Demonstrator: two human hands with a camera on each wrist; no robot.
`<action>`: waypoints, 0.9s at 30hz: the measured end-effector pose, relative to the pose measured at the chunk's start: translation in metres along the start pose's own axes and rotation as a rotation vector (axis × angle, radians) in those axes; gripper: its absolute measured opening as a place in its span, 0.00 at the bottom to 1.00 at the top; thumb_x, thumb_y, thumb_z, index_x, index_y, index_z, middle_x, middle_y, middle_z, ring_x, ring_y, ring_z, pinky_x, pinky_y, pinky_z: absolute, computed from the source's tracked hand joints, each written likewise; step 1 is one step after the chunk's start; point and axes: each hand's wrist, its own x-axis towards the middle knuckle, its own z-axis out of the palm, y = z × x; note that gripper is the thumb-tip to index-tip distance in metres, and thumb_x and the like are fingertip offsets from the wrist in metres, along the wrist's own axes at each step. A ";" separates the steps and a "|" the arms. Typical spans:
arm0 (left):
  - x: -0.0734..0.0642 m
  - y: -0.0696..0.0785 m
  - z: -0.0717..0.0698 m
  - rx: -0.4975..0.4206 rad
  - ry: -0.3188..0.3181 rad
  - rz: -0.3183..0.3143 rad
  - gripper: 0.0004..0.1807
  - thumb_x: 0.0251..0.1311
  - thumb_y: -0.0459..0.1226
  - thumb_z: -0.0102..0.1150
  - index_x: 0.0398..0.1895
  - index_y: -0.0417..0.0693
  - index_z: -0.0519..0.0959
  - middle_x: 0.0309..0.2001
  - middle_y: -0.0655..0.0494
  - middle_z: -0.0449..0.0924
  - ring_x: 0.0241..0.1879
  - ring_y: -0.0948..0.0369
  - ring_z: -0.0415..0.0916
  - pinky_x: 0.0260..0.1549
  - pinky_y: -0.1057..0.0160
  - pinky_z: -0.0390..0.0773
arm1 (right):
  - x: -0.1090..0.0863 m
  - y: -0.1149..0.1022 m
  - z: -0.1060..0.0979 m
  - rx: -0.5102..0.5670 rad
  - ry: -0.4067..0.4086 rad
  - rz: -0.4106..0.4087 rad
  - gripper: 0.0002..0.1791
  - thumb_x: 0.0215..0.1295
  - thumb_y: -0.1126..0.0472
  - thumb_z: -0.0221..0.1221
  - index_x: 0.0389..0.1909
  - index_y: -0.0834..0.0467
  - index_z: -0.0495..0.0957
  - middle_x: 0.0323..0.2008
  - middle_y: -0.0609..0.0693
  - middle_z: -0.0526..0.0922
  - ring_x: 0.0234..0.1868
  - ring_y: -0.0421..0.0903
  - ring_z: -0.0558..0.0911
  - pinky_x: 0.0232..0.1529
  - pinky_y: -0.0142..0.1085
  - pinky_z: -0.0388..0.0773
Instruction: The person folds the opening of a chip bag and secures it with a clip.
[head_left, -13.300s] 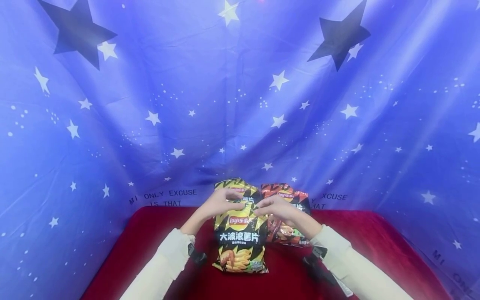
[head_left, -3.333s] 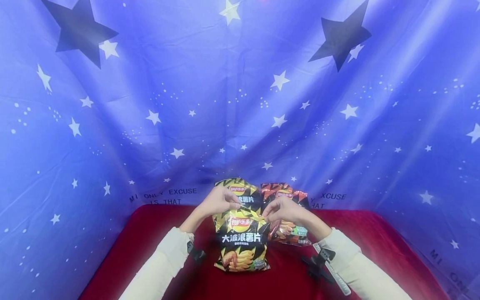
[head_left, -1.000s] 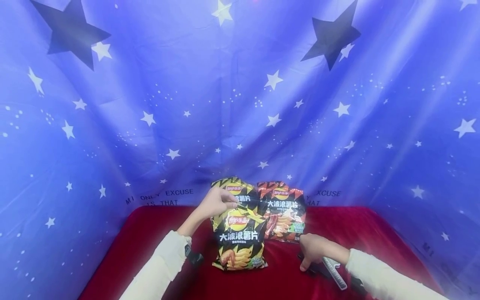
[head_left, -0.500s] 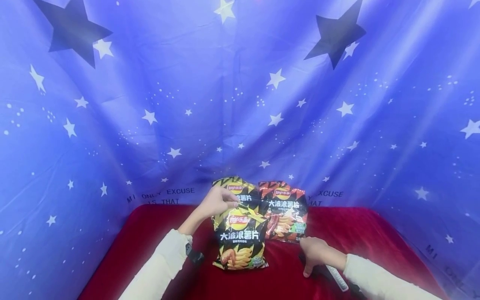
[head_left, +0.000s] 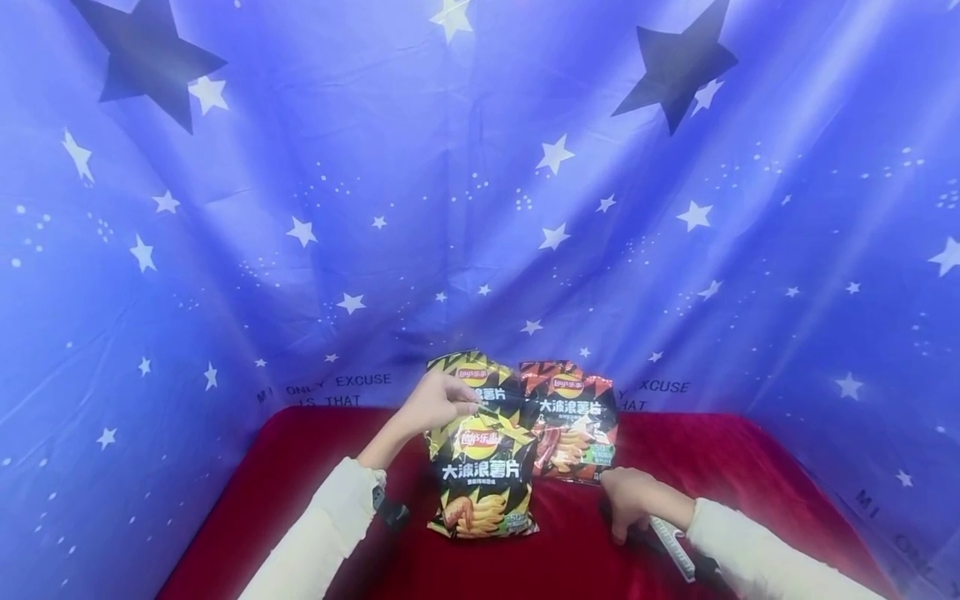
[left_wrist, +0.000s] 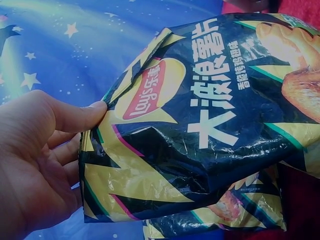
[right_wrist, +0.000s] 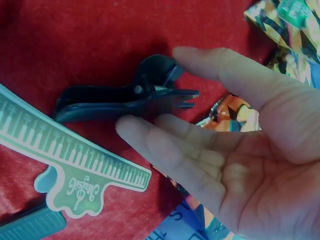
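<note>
My left hand [head_left: 438,404] pinches the folded top edge of a black-and-yellow chip bag [head_left: 483,492] between thumb and fingers. In the left wrist view this bag [left_wrist: 210,165] stretches away from the thumb, its top seam creased. My right hand [right_wrist: 260,160] is low at the right, with straight thumb and fingers spread on either side of a dark plastic clip [right_wrist: 117,102]. The thumb tip meets or almost meets the clip's raised lever. Fingertips lie close along its other side; firm contact cannot be made out. In the head view, the right hand [head_left: 633,496] covers most of this clip.
Behind the held bag stands a second yellow-and-black chip bag [head_left: 495,375]. A red-and-black chip bag [head_left: 566,450] stands beside it. A white keyboard-shaped piece marked "Music" [right_wrist: 75,150] and another dark clip [right_wrist: 32,222] lie on the red cloth [head_left: 300,467]. A starry blue curtain [head_left: 420,167] hangs behind.
Earlier both hands were at the front bag's top edge. The right hand has since left it and come down right to the dark clip. The left hand has stayed at the bag's top.
</note>
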 end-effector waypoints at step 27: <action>-0.001 -0.002 0.000 0.001 0.002 0.029 0.06 0.57 0.29 0.70 0.38 0.41 0.89 0.37 0.47 0.90 0.36 0.57 0.86 0.41 0.59 0.86 | -0.049 -0.044 -0.065 -0.022 0.040 0.088 0.26 0.25 0.71 0.77 0.26 0.59 0.70 0.19 0.54 0.78 0.13 0.49 0.81 0.16 0.41 0.81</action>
